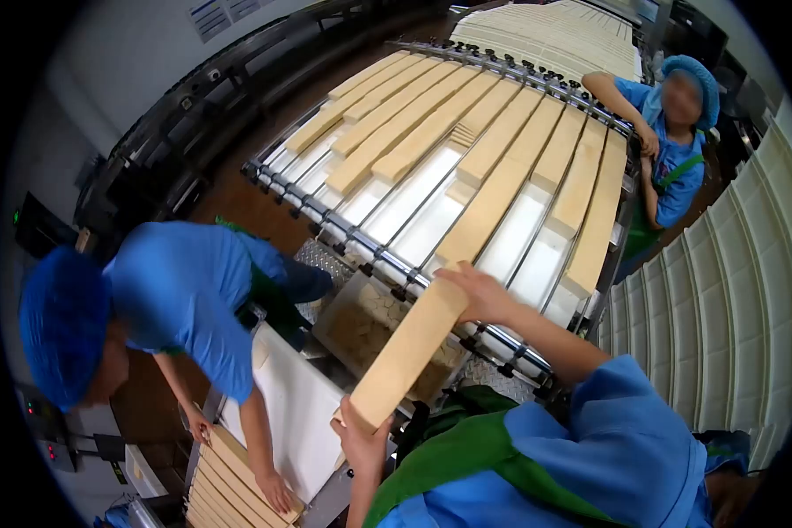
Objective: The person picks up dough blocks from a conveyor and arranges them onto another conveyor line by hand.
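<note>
A long pale-yellow slab (407, 359) spans the space between my two hands, slanting across the front of the conveyor. My left hand (361, 440) grips its lower end, thumb on the near side. At the upper end, by the conveyor's front roller, my right hand (484, 297) has its fingers closed around the slab's edge. Beyond it, more slabs of the same kind (493, 207) lie in rows on the white conveyor belt (409, 204), separated by thin metal rods. Beneath the held slab stands a bin (333, 327) containing broken pale pieces.
At left, a co-worker in a blue cap (66, 326) bends over a tray of several slabs (238, 480), both hands on them. A white board (290, 414) lies beside that tray. Another person (678, 150) stands at the conveyor's far right. White ribbed sheeting (713, 317) rises at right.
</note>
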Motion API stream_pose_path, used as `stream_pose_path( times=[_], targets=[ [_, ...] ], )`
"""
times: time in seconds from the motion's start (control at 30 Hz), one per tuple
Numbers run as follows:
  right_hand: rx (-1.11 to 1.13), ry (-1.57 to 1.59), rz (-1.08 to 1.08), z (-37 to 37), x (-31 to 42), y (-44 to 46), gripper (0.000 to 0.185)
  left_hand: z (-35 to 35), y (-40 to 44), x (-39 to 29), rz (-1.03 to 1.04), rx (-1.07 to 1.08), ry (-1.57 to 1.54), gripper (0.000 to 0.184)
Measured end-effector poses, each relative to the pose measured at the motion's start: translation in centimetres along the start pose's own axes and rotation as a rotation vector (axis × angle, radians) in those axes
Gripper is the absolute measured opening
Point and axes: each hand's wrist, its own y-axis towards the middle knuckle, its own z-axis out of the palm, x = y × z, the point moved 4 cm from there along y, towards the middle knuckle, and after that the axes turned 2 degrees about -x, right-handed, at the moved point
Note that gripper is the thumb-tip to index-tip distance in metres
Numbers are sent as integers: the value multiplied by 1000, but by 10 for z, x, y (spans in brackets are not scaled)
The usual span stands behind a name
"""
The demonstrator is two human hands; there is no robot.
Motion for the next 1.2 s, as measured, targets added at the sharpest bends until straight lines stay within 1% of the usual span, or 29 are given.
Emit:
stream_pose_path(
  times=[0.03,0.07,0.13,0.17,0.23,0.27,0.3,0.37,0.43,0.47,0.53,0.57,0.63,0.67,0.7,0.73,0.77,0.8,0.83,0.87,0.9,0.93,0.97,1.0,1.03,1.1,1.13,1.17,1.2],
  targets=[
    [53,-32,87,-16,-18,-9,92,8,3,-8,12,0,6,80],
    [40,-32,86,-26,-47,-16,92,22,7,-16,78,37,-79,71],
    [-113,195,59,-35,-107,-23,96,38,10,-50,232,98,-197,51],
    [-122,197,59,-39,-122,-20,96,48,15,-64,240,98,-192,51],
    [20,-24,505,-38,-162,-17,97,72,23,-91,359,141,-181,50],
    [27,-159,539,-37,-175,-14,92,82,28,-110,434,155,-199,51],
    [24,-152,540,-35,-182,-11,92,93,36,-125,437,155,-192,51],
    [-238,-567,607,-44,-191,-6,88,130,54,-146,404,232,-218,54],
    [-277,-515,630,-51,-201,-5,85,174,72,-160,687,71,-203,59],
    [-293,-496,589,-52,-212,-3,84,193,83,-166,689,70,-201,59],
    [-309,-481,548,-57,-226,-3,83,235,103,-167,176,512,-675,64],
    [-298,-475,515,-59,-231,-4,80,240,106,-166,180,513,-673,64],
    [-290,-468,485,-65,-235,-7,78,247,105,-156,1,676,-913,62],
    [-276,-464,452,-67,-230,-11,75,234,101,-152,34,675,-807,64],
    [-262,-458,418,-66,-223,-14,72,222,96,-149,34,674,-804,64],
    [-260,-453,421,-60,-220,-17,72,211,92,-144,3,627,-910,63],
    [-299,-425,370,-51,-212,-22,66,200,86,-134,-35,579,-1015,63],
    [-339,-398,316,-45,-205,-26,60,187,83,-124,-50,520,-1028,62],
    [-336,-397,315,-40,-201,-28,60,176,82,-113,-59,460,-1044,62],
    [-417,-397,243,-37,-195,-31,47,165,81,-102,-50,404,-1157,60],
    [-491,-395,162,-35,-187,-32,36,153,80,-88,-67,371,-1159,59],
    [-476,-392,138,-35,-183,-33,36,142,82,-72,-78,310,-1200,58],
    [-558,-246,128,-42,-183,-38,25,132,82,-54,-92,234,-1243,57],
    [-630,-93,115,-47,-183,-38,14,123,84,-30,-122,155,-1219,57],
    [-715,-203,54,-47,-182,-34,5,125,92,15,-120,22,-1129,56],
    [-662,-174,18,-54,-177,-30,7,90,77,33,-236,-34,-735,58],
    [-614,-169,19,-50,-184,-26,7,89,73,71,-232,-137,-637,59],
    [-603,-133,-4,-50,-172,-22,7,89,68,104,-203,-273,-648,52],
    [-648,-163,-94,-39,-171,-18,6,87,60,130,-223,-331,-680,47]
  ],
)
